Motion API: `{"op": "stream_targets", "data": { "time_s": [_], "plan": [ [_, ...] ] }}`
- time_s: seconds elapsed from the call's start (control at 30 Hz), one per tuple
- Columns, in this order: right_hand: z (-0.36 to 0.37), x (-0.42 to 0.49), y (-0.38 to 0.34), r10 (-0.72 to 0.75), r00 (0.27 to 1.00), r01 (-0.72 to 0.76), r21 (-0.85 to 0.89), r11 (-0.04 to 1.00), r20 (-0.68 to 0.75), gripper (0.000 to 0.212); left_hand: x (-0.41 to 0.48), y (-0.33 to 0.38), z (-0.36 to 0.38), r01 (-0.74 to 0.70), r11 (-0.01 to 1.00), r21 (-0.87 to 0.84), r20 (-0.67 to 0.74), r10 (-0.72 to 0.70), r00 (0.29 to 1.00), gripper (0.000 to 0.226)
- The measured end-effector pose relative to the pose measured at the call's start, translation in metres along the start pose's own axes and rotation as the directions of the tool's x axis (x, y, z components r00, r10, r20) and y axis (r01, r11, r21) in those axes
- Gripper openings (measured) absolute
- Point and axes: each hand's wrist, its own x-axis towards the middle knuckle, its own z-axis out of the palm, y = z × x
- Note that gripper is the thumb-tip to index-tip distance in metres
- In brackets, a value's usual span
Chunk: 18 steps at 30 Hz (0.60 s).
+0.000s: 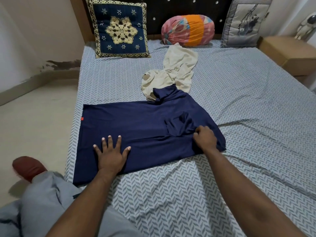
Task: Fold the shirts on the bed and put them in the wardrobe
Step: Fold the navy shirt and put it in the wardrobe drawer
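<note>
A navy blue shirt (136,124) lies spread flat across the near left part of the bed (248,103), its hem toward the left edge and its collar end to the right. My left hand (111,153) presses flat on the shirt's near edge with fingers spread. At the shirt's collar end, my right hand (205,138) has its fingers curled, pinching a fold of the navy fabric. A crumpled cream shirt (174,71) lies behind it toward the bed's middle, partly under the navy sleeve.
Three cushions stand against the headboard: a navy embroidered cushion (119,28), a pink and orange bolster (188,29) and a grey cushion (244,23). A wooden bedside table (290,52) is at the right. Floor lies left of the bed, with my knee and a brown shoe (29,166).
</note>
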Motion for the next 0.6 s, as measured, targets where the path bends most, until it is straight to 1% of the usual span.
{"op": "stream_targets", "data": {
  "time_s": [0.03, 0.07, 0.13, 0.17, 0.2, 0.27, 0.3, 0.37, 0.43, 0.47, 0.53, 0.6],
  "plan": [
    [0.0, 0.006, -0.01, 0.0, 0.998, 0.002, 0.022, 1.0, -0.063, 0.014, 0.007, -0.004, -0.002, -0.002, 1.0, -0.006, 0.003, 0.002, 1.0, 0.076],
    [0.0, 0.012, -0.02, -0.045, 0.996, 0.049, 0.051, 0.997, -0.077, 0.013, 0.015, -0.008, -0.004, -0.01, 1.0, -0.005, 0.004, 0.01, 1.0, 0.075],
    [0.005, 0.026, -0.046, -0.168, 0.986, 0.168, 0.033, 0.985, 0.01, 0.013, 0.035, -0.016, -0.011, -0.022, 1.0, 0.002, 0.008, 0.022, 1.0, 0.073],
    [0.009, 0.035, -0.059, -0.203, 0.978, 0.204, 0.0, 0.979, 0.056, 0.013, 0.048, -0.02, -0.015, -0.022, 1.0, 0.001, 0.011, 0.022, 1.0, 0.071],
    [0.016, 0.047, -0.073, -0.224, 0.973, 0.225, -0.019, 0.974, 0.054, 0.012, 0.062, -0.026, -0.019, -0.021, 1.0, -0.002, 0.012, 0.021, 1.0, 0.07],
    [0.022, 0.068, -0.1, -0.26, 0.965, 0.26, -0.002, 0.966, -0.013, 0.011, 0.09, -0.036, -0.028, -0.023, 1.0, -0.009, 0.014, 0.023, 1.0, 0.066],
    [0.026, 0.08, -0.115, -0.303, 0.953, 0.303, 0.0, 0.953, -0.011, 0.017, 0.105, -0.043, -0.034, -0.025, 0.999, -0.021, 0.018, 0.026, 0.999, 0.064],
    [0.031, 0.101, -0.141, -0.379, 0.919, 0.383, -0.017, 0.924, 0.109, 0.037, 0.133, -0.054, -0.046, -0.044, 0.999, -0.008, 0.03, 0.044, 0.999, 0.06],
    [0.037, 0.125, -0.162, -0.38, 0.895, 0.405, -0.071, 0.912, 0.232, 0.049, 0.162, -0.068, -0.058, -0.065, 0.998, 0.027, 0.035, 0.064, 0.997, 0.058],
    [0.039, 0.137, -0.169, -0.373, 0.893, 0.409, -0.107, 0.906, 0.253, 0.051, 0.175, -0.075, -0.064, -0.07, 0.997, 0.016, 0.035, 0.069, 0.997, 0.058],
    [0.042, 0.155, -0.179, -0.354, 0.9, 0.406, -0.196, 0.892, 0.253, 0.044, 0.196, -0.088, -0.075, -0.067, 0.997, -0.033, 0.029, 0.068, 0.997, 0.057],
    [0.041, 0.168, -0.186, -0.333, 0.904, 0.398, -0.249, 0.883, 0.268, 0.03, 0.213, -0.098, -0.084, -0.063, 0.997, -0.035, 0.027, 0.064, 0.998, 0.052]
  ]
}}
